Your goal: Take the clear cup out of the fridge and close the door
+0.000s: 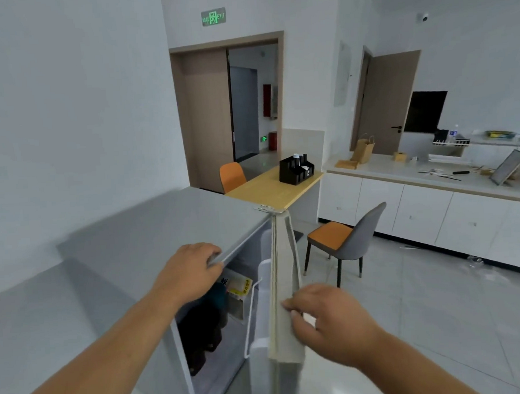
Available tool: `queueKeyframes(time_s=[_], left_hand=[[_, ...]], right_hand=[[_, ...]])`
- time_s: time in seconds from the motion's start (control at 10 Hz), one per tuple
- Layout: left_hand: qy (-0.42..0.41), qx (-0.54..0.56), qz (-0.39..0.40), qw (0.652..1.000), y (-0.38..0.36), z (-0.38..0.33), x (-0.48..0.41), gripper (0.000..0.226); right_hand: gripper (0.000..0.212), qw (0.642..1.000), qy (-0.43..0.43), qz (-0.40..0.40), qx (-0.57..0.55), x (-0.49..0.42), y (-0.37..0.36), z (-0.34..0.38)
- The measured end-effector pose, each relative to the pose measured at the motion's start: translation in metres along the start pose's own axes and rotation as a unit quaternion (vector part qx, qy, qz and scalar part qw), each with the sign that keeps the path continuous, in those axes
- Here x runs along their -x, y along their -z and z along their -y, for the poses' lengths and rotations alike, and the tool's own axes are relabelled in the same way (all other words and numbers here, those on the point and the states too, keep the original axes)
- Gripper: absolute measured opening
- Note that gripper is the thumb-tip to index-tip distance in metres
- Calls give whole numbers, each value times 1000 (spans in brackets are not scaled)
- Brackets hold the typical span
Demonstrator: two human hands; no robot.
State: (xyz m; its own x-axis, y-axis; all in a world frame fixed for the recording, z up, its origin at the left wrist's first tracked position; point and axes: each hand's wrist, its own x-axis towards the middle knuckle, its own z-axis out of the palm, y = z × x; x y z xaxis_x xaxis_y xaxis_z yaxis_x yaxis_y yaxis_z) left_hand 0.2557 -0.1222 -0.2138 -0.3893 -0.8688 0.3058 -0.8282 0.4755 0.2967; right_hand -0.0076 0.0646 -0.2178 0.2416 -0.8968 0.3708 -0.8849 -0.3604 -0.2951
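- left hand [190, 272] resting on the fridge [152, 232] top's front edge, fingers curled over it
- right hand [328, 316] fingers pinching the open door [284, 286] edge
- cup isn't visible

Green illuminated sign [213, 16] on the white wall above the brown doorway: reads "EXIT", running-figure pictogram to the left of the word, smaller characters at far left too blurred to read. Small green lit sign [263, 139] low on the corridor wall past the doorway: a glyph and arrow, not legible. Yellow-and-white carton [238, 285] inside the open grey fridge [152, 232]: dark printed characters on top, can't make them out.
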Motion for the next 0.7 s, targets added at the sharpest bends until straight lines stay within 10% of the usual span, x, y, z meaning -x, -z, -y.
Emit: queueKeyframes(time_s=[0.4,0.7], left_hand=[[-4,111,-29,993,-1,14,-1,41],[-48,20,-75,996,1,2,5,45]], right_hand=[[32,993,107,-34,-20,-95,-88,53],[51,999,-11,-15,35,-113,-70,21]])
